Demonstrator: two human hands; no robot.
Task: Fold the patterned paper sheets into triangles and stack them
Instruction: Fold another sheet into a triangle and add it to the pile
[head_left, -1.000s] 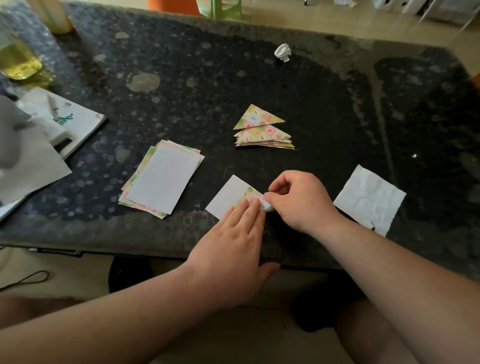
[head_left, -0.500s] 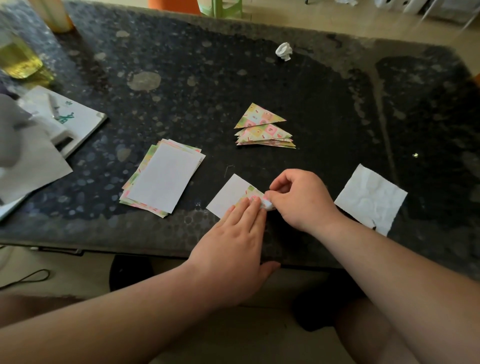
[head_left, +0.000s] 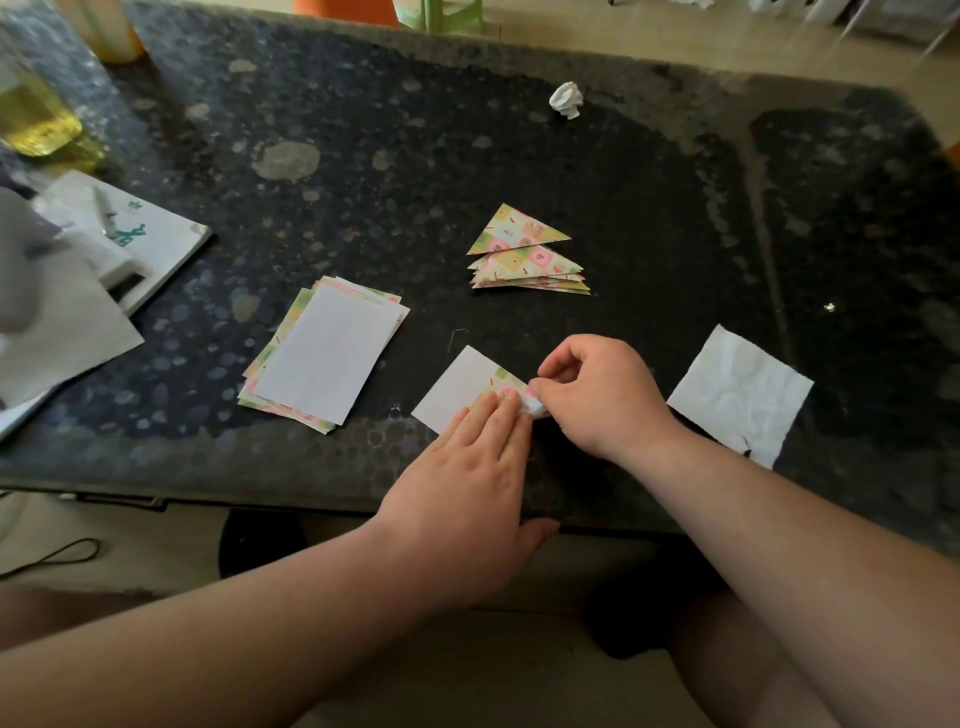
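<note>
A dark, speckled stone tabletop (head_left: 415, 156) in a pale-floored room serves as the workbench. At its near edge lies the white-backed patterned paper sheet (head_left: 454, 387), blank side up, one corner turned over to show pastel checks. The left hand (head_left: 467, 467) lies flat on it, straight fingers pressing the sheet down beside the fold. The right hand (head_left: 597, 395) pinches the turned corner between thumb and forefinger, its other fingers curled. The fold looks only begun; no triangle is formed yet.

The paper appears thin, light and slick on polished stone, so it is likely to skid unless pinned. It should take a crease readily and keep it. A loose corner or edge is the place to grip, with the flat of the other hand holding the body.

Beyond the right hand's knuckles sits the pile of folded patterned triangles (head_left: 524, 254), several deep. To the outer side of the left hand, a little beyond its fingertips, waits the stack of unfolded rectangular sheets (head_left: 327, 358), blank side up. Just outside the right hand lies a creased white square of paper (head_left: 737, 395). Far beyond both hands rests a small crumpled white paper ball (head_left: 567, 100).
</note>
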